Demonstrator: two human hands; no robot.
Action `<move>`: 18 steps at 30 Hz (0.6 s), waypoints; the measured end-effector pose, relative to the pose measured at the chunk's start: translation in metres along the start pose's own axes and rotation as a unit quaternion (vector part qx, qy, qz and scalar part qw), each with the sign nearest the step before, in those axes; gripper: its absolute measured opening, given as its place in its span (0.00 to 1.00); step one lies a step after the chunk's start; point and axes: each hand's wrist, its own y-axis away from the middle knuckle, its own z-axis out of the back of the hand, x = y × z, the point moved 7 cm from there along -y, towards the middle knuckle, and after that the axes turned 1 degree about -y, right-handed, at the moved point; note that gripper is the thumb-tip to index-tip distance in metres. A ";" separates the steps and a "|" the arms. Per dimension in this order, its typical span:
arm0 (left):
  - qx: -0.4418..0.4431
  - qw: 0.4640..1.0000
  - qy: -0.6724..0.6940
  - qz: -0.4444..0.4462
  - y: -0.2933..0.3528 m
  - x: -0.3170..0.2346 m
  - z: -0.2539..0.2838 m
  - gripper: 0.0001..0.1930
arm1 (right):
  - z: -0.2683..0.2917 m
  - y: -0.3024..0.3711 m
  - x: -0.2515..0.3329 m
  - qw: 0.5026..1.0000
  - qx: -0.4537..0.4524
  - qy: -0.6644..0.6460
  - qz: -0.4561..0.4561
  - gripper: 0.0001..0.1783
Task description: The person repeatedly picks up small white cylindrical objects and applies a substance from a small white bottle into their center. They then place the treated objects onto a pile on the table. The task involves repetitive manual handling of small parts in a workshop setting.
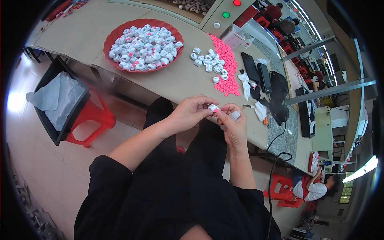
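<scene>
Above my lap, at the table's front edge, my left hand (189, 115) pinches a small white rounded piece (213, 107) with a pink spot on it. The fingertips of my right hand (235, 129) close on the same piece from the other side, near its pink part. Something white and soft-looking (235, 115) shows at the right hand's fingers; I cannot tell what it is. Beyond the hands lie several loose white pieces with holes (209, 60). Beside them spreads a long heap of small pink pieces (229, 70).
A red scalloped tray (109, 42) heaped with white pieces stands at the far left. Phone-like black objects (250, 67), a black bag (279, 98) and a cable lie on the right. A black bin (82, 98) rests on a red stool (94, 124) at left. People sit farther right.
</scene>
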 end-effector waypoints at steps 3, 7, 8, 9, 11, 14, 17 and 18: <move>0.004 1.000 -0.014 -0.023 0.014 -0.004 0.001 0.13 | -0.012 0.009 0.000 1.000 0.005 -0.010 -0.007 0.10; 0.009 0.999 -0.023 -0.039 0.026 -0.013 -0.001 0.12 | -0.020 0.018 0.006 0.999 -0.001 0.047 0.001 0.10; 0.008 0.998 -0.038 -0.044 0.027 -0.016 -0.002 0.12 | -0.022 0.021 0.009 0.999 -0.005 0.054 0.009 0.10; 0.008 0.997 -0.056 -0.046 0.030 -0.017 -0.001 0.12 | -0.023 0.024 0.009 0.998 -0.008 0.055 0.016 0.10; -0.001 0.997 -0.063 -0.043 0.034 -0.018 -0.002 0.12 | -0.024 0.027 0.008 0.997 -0.018 0.068 0.014 0.09; -0.024 0.999 -0.036 -0.024 0.038 -0.017 0.002 0.12 | -0.031 0.034 0.011 0.993 -0.039 0.104 0.048 0.08; -0.040 0.999 -0.006 -0.012 0.042 -0.017 0.005 0.12 | -0.039 0.040 0.015 0.987 -0.041 0.134 0.083 0.07; -0.045 0.999 0.004 -0.014 0.045 -0.018 0.007 0.12 | -0.044 0.040 0.015 0.985 -0.033 0.141 0.091 0.07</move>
